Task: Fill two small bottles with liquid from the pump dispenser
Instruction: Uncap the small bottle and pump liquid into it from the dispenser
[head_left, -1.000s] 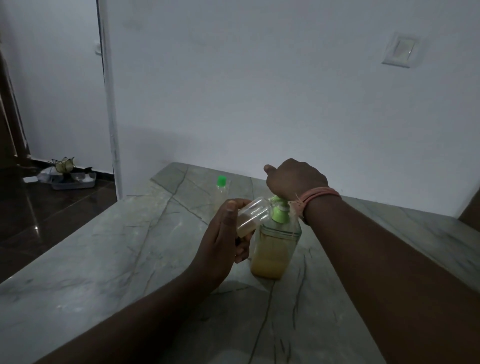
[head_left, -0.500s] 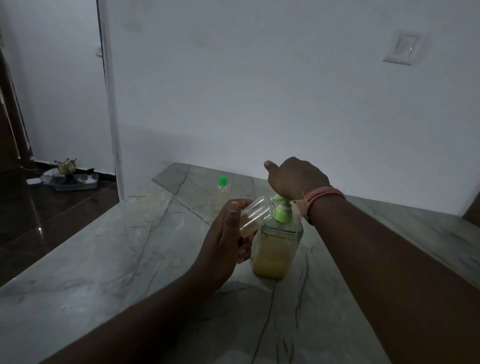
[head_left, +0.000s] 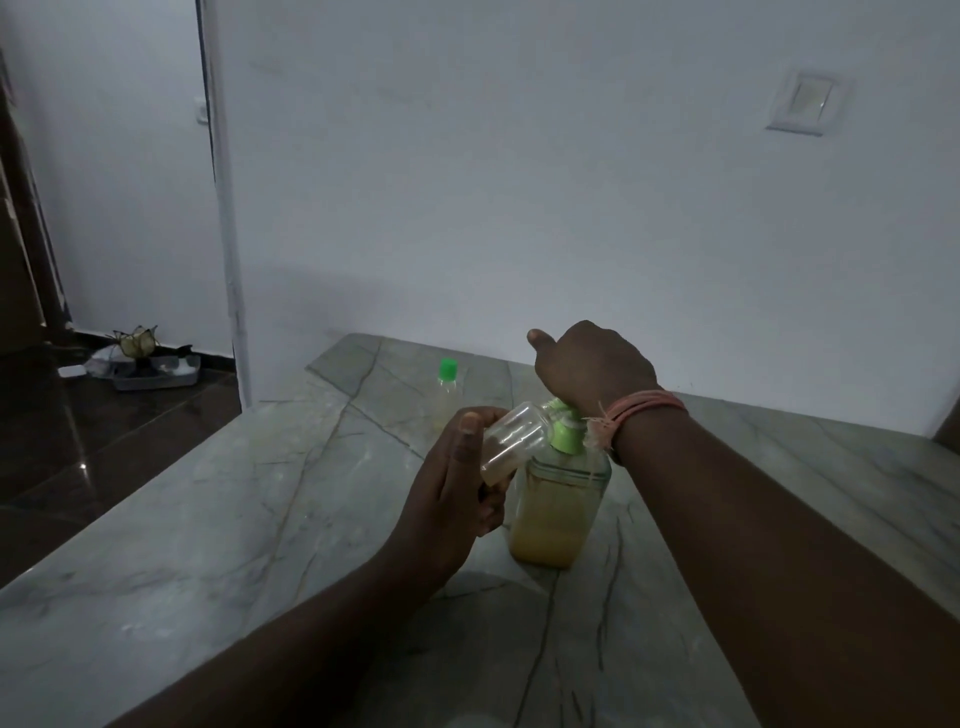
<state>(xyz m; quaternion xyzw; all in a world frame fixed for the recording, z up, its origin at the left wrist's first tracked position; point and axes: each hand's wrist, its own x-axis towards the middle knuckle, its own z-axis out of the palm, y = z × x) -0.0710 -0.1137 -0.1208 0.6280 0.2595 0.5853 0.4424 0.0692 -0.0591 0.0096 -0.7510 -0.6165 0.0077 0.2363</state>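
Observation:
A clear pump dispenser (head_left: 556, 514) with yellow liquid and a green pump head stands on the marble table (head_left: 218, 519). My right hand (head_left: 592, 366) rests on top of the pump head, fingers curled down over it and thumb sticking out to the left. My left hand (head_left: 457, 483) grips a small clear uncapped bottle (head_left: 511, 441), tilted, with its mouth at the pump's spout. A little liquid sits in its lower end. A second small bottle (head_left: 447, 392) with a green cap stands upright farther back on the table.
A white wall rises right behind the table, with a switch plate (head_left: 802, 104) on it. To the left the table edge drops to a dark floor, where a grey tray (head_left: 153, 371) of small items lies by the wall.
Both hands, the small bottle and the dispenser keep the same pose. Only the camera view shifts slightly.

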